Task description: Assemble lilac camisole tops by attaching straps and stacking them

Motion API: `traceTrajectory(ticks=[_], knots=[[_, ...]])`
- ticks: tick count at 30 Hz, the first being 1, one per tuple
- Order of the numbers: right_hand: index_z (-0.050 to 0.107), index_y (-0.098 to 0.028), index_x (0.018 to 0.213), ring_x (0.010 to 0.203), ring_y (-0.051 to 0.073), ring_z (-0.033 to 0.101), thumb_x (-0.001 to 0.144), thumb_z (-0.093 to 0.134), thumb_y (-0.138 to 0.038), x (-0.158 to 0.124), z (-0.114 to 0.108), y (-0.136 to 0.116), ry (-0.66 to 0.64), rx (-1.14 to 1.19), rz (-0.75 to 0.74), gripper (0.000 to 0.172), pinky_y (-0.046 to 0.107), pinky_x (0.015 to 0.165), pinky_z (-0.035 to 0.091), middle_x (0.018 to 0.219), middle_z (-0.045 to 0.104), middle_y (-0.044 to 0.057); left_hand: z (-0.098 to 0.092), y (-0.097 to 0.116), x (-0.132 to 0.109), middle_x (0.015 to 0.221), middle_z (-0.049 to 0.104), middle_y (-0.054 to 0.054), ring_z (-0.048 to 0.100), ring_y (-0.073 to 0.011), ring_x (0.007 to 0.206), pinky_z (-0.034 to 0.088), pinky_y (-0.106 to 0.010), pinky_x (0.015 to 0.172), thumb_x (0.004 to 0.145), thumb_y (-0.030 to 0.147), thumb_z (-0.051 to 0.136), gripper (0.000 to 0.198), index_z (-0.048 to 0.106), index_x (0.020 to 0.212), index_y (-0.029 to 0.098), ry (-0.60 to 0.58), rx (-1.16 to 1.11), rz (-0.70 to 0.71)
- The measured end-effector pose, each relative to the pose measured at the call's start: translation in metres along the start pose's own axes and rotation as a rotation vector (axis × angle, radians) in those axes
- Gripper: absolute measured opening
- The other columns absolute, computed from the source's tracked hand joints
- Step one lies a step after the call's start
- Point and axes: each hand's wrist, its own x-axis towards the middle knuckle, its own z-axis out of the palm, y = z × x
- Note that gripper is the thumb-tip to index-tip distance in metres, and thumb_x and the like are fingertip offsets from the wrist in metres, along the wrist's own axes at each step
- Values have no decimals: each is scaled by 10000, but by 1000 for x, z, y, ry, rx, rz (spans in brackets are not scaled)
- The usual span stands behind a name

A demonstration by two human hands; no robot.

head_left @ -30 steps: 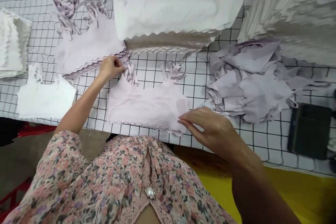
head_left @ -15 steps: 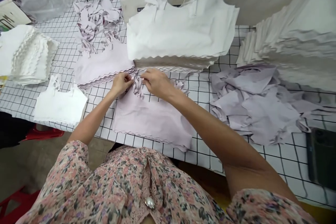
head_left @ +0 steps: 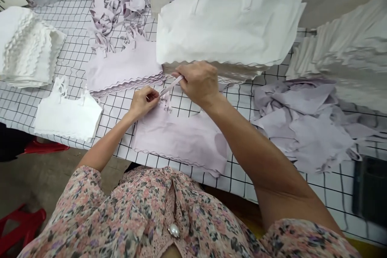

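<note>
Right hand [head_left: 199,82]: pinching pale lilac strap [head_left: 171,86], held taut.
Left hand [head_left: 143,102]: closed on the strap's lower end.
Lilac crop top [head_left: 181,139]: flat on grid-patterned bench [head_left: 116,107], below both hands.
Progress: this strap lifted; other strap lying loose.

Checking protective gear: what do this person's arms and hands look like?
The left hand and right hand are ungloved, the forearms bare. The pink floral blouse has short sleeves, a lace placket and a pearl-like button.
</note>
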Motion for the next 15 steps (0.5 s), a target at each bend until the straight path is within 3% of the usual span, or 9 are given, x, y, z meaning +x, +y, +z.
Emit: traceTrajectory(ticks=[4,9,11,15], knots=[[757,-199,1144,866,268,679,1125,369,-403,0,-14,7,38,53,60,438,458,872,502,876,734,111,3,0,0,831,697,-10,601,-121,720,529,-278,721,837,82,736,119,694,793,184,34,-38,-45],[759,-241,1225,962,262,705,1093,423,-316,1,-22,-5,33,238,77,369,431,870,553,1073,768,115,-4,12,-8,908,735,-26,631,-121,746,558,-293,759,841,97,760,109,724,895,185,132,-51,-59],[759,-251,1244,941,247,694,1091,408,-273,2,-25,-12,20,224,59,383,418,847,560,1045,749,114,-7,23,-17,912,766,-50,683,-136,760,590,-315,782,922,197,745,47,746,963,176,46,-230,-132],[751,-255,1273,947,234,679,1096,365,-202,-5,-29,-25,66,119,-96,427,456,895,586,957,702,96,-7,47,-31,1027,826,-150,801,-219,924,648,-403,922,1061,459,645,344,781,1041,144,-317,-847,-447]])
